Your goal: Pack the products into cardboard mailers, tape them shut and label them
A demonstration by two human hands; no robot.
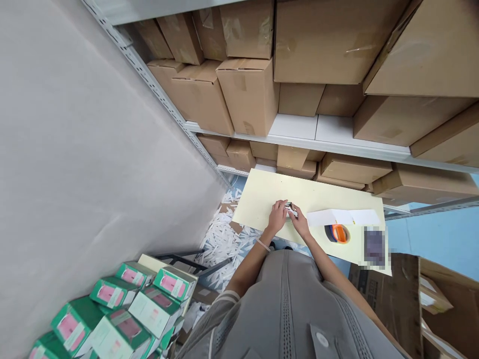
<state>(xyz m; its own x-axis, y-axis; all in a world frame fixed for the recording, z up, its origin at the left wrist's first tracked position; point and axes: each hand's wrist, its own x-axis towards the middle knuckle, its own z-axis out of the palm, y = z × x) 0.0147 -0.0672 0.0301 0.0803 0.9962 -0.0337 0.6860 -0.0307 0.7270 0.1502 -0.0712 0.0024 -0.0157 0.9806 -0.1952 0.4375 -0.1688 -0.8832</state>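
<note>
Both hands meet over the cream tabletop [254, 199], near its middle. Between their fingers is a small dark and white object [289, 207], mostly covered, so its kind does not show. My left hand [277, 216] closes on it from the left, fingers bent around it. From the other side my right hand [301, 223] grips it with curled fingers. White paper strips [322, 217] lie flat to the right of the hands. Nearer me sits an orange and dark blue ring-shaped item [340, 233], which looks like tape rolls.
Shelves [299, 127] full of cardboard boxes [245, 94] rise behind the table. Green boxes with pink panels [112, 294] are piled at lower left by the grey wall [93, 149]. White scraps [220, 239] litter the floor. An open carton [400, 294] and a pixelated patch are at right.
</note>
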